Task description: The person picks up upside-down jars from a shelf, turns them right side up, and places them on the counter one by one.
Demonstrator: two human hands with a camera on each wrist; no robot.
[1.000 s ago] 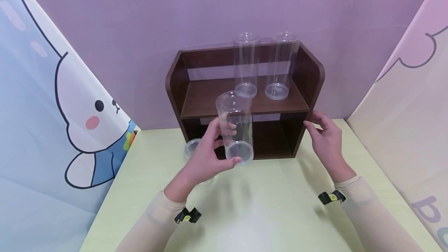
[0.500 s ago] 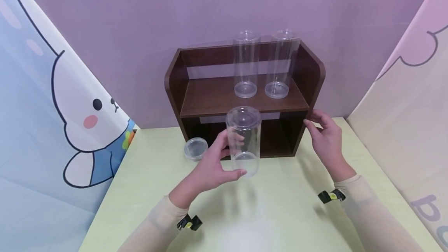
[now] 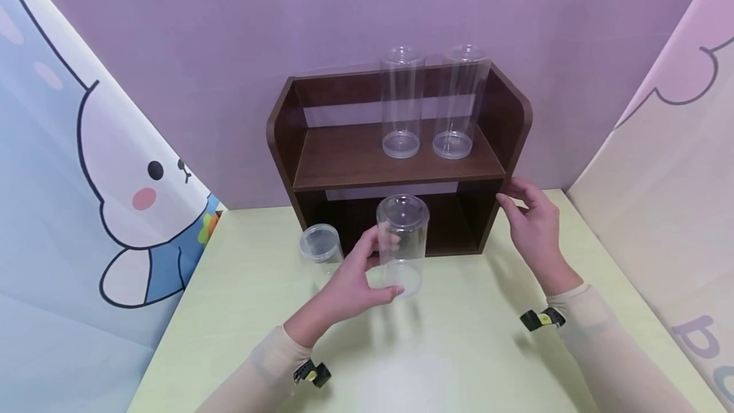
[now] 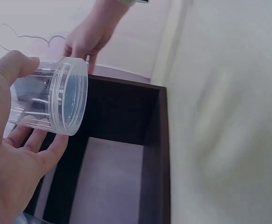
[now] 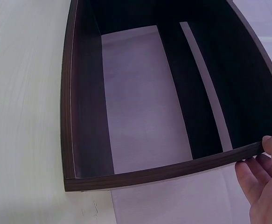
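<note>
My left hand (image 3: pixel 375 269) grips a tall clear plastic jar (image 3: pixel 402 241) upright, low over the pale green table (image 3: pixel 459 349), right in front of the lower opening of the dark brown wooden shelf (image 3: pixel 344 161). The left wrist view shows thumb and fingers (image 4: pixel 31 140) curled round the jar (image 4: pixel 52 100), whose base faces the shelf's dark lower compartment (image 4: pixel 122 140). My right hand (image 3: pixel 513 199) holds the shelf's right side panel at its front edge. In the right wrist view its fingers (image 5: pixel 257 179) lie against that panel (image 5: pixel 173 170).
Two more clear jars (image 3: pixel 401 104) (image 3: pixel 459 101) stand side by side on the right half of the upper shelf. A shorter-looking clear jar (image 3: pixel 319 244) stands on the table left of the shelf. Cartoon-printed cloth walls (image 3: pixel 86 177) close in both sides.
My left hand has lowered the jar from in front of the upper shelf down and slightly right, to the lower opening. The right hand has stayed on the shelf's side.
</note>
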